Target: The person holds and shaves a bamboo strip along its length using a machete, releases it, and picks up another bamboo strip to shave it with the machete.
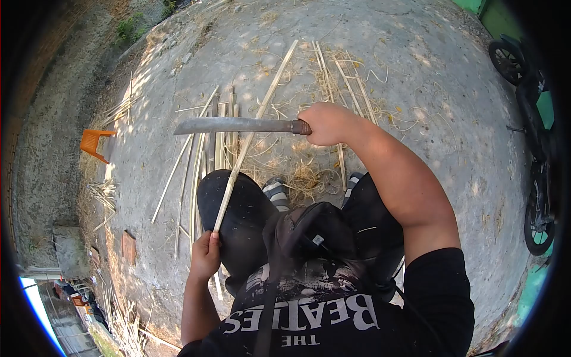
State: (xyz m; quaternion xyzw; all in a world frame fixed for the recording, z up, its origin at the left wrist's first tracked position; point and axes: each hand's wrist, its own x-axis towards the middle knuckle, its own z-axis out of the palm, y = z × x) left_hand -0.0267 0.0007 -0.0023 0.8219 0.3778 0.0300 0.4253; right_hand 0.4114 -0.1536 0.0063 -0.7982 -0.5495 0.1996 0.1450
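Observation:
My right hand (326, 124) is closed round the handle of a machete (229, 125), its long grey blade pointing left. The blade crosses over a long pale bamboo strip (262, 107); whether the two touch I cannot tell. Low on the left, my left hand (206, 254) grips the near end of that strip, thumb on top. The strip slants over my bent knee and up to the right, its far end beyond the machete. Under the blade lie several more bamboo strips (225, 140) on the ground.
Curly shavings (304, 178) litter the concrete between my feet. More strips (357, 89) lie ahead to the right. An orange plastic stool (94, 143) stands at left, near a split-bamboo pile (126, 327) and a brick (128, 247). A motorcycle (532, 131) is parked at far right.

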